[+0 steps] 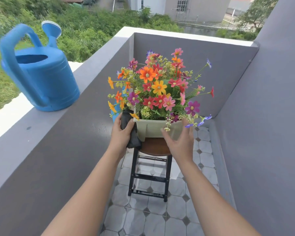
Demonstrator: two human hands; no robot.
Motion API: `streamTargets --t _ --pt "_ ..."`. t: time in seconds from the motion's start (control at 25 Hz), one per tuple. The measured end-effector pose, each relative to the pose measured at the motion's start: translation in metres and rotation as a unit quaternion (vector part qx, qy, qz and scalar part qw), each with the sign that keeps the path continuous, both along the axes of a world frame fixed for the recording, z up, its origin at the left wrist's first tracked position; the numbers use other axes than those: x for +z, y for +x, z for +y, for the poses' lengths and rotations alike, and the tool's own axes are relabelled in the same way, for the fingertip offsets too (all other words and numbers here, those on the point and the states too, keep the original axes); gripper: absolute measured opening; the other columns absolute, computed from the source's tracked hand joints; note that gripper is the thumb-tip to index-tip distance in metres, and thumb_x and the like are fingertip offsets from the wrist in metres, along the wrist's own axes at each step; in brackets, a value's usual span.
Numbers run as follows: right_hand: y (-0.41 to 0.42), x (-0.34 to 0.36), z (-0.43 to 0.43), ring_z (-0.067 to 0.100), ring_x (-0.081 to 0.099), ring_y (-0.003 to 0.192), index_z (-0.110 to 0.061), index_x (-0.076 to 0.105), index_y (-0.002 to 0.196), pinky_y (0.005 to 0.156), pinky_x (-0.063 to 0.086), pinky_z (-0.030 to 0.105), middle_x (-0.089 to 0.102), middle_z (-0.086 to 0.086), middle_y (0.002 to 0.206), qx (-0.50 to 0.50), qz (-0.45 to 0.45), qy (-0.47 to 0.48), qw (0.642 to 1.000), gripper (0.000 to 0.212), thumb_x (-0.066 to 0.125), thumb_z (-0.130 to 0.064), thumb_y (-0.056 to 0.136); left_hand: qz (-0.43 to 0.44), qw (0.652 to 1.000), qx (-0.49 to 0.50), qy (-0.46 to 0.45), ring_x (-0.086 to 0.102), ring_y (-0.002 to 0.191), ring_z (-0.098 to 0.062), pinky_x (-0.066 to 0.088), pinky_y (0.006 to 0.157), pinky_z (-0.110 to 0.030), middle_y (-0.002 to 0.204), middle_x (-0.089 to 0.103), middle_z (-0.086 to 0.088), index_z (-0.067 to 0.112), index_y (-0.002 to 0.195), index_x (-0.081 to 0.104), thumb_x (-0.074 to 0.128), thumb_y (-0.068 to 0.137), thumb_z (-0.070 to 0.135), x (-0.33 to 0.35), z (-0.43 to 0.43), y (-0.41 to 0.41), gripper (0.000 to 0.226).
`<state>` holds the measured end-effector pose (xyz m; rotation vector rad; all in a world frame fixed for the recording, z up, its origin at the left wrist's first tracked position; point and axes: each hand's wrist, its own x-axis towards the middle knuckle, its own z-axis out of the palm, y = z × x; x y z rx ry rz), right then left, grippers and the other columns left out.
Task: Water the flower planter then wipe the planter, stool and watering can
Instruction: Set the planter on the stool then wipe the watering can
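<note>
A pale green planter (152,127) full of bright flowers (158,86) stands on a round brown stool (153,147) with black legs. My left hand (122,133) grips a dark cloth (130,132) pressed against the planter's left end. Fingers spread, my right hand (180,142) hovers at the planter's front right side and holds nothing. A blue watering can (41,68) sits on the balcony ledge at the upper left, well away from both hands.
Grey balcony walls (262,116) close in on the left, far side and right. The ledge top (46,123) runs diagonally on the left. The floor is tiled (152,218). A blue object (115,109) peeks out behind the flowers on the left.
</note>
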<state>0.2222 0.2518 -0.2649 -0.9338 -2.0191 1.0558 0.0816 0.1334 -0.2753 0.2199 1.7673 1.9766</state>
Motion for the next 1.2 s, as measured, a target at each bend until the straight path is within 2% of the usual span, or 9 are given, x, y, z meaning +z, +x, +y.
streamTargets --t 0.16,0.28,0.36,0.52,0.68,0.8,0.96,1.12,1.2 --pt "0.029 -0.021 -0.059 0.007 0.027 0.136 -0.039 0.034 0.131 0.102 0.026 0.014 0.026 -0.006 0.151 -0.015 0.028 -0.094 0.995 0.06 0.067 -0.025 0.083 -0.067 0.995 0.048 -0.048 0.063 0.078 -0.016 0.054 0.07 -0.037 0.101 0.06 -0.009 0.013 0.115 0.038 0.065 0.088 0.017 0.012 -0.045 0.034 0.039" --pt "0.039 -0.016 -0.108 -0.005 0.05 0.112 -0.028 0.058 0.106 0.097 0.045 0.032 0.057 -0.019 0.119 0.054 -0.019 -0.124 0.991 0.02 0.062 -0.023 0.087 -0.035 0.995 0.034 -0.088 0.063 0.084 -0.022 0.051 0.08 -0.046 0.103 0.061 -0.012 0.016 0.103 0.044 0.065 0.088 0.018 0.043 -0.081 0.051 0.026" --pt "0.026 0.016 -0.126 -0.007 0.057 0.095 -0.03 0.062 0.09 0.085 0.048 0.03 0.066 -0.018 0.097 0.142 -0.025 -0.162 0.976 0.009 0.055 -0.026 0.092 0.014 0.995 0.01 -0.099 0.063 0.088 -0.025 0.051 0.082 -0.048 0.101 0.062 -0.01 0.017 0.099 0.05 0.063 0.089 0.019 0.074 -0.101 0.055 0.017" --pt "-0.024 0.125 -0.133 0.016 0.062 0.106 -0.032 0.064 0.092 0.099 0.046 0.036 0.068 -0.007 0.102 0.257 0.03 -0.355 0.898 0.032 0.037 -0.051 0.09 0.049 0.997 0.009 -0.064 0.064 0.086 -0.021 0.052 0.078 -0.041 0.095 0.068 -0.009 0.014 0.102 0.058 0.058 0.092 0.023 0.165 -0.125 0.043 0.013" --pt "-0.061 0.216 -0.131 0.019 0.065 0.104 -0.02 0.061 0.109 0.094 0.051 0.039 0.07 -0.002 0.105 0.341 0.07 -0.473 0.81 0.031 0.043 -0.041 0.095 0.031 0.999 -0.008 -0.003 0.066 0.1 -0.028 0.053 0.087 -0.042 0.11 0.069 -0.015 0.005 0.115 0.058 0.052 0.095 0.026 0.238 -0.135 0.013 0.03" --pt "-0.084 0.244 -0.128 0.01 0.064 0.09 -0.019 0.054 0.108 0.071 0.057 0.022 0.065 -0.005 0.1 0.356 0.066 -0.405 0.84 0.019 0.058 -0.025 0.09 0.006 0.999 0.027 -0.038 0.067 0.096 -0.027 0.054 0.08 -0.04 0.107 0.068 -0.015 0.011 0.119 0.055 0.051 0.093 0.037 0.263 -0.141 -0.021 0.037" --pt "-0.119 0.252 -0.132 0.005 0.058 0.087 -0.027 0.049 0.107 0.053 0.048 0.009 0.057 -0.011 0.097 0.347 0.071 -0.318 0.88 0.024 0.064 -0.024 0.087 -0.046 0.998 -0.027 -0.015 0.066 0.105 -0.03 0.051 0.092 -0.046 0.114 0.069 -0.014 0.011 0.12 0.06 0.067 0.074 0.053 0.271 -0.153 -0.053 0.062" --pt "-0.153 0.255 -0.134 0.013 0.061 0.093 -0.028 0.05 0.105 0.068 0.055 0.025 0.06 -0.002 0.105 0.373 0.09 -0.379 0.842 0.019 0.058 -0.018 0.091 0.01 0.998 0.062 -0.024 0.071 0.073 -0.024 0.055 0.06 -0.032 0.085 0.072 -0.014 0.006 0.095 0.065 0.064 0.085 0.019 0.274 -0.161 -0.079 0.016" --pt "-0.18 0.258 -0.128 0.021 0.061 0.096 -0.03 0.05 0.104 0.079 0.055 0.035 0.06 0.004 0.106 0.36 0.099 -0.361 0.855 0.026 0.056 -0.009 0.089 -0.001 0.994 0.099 -0.041 0.064 0.058 -0.023 0.053 0.056 -0.031 0.07 0.066 -0.011 0.007 0.083 0.061 0.058 0.083 0.012 0.28 -0.16 -0.113 0.006"
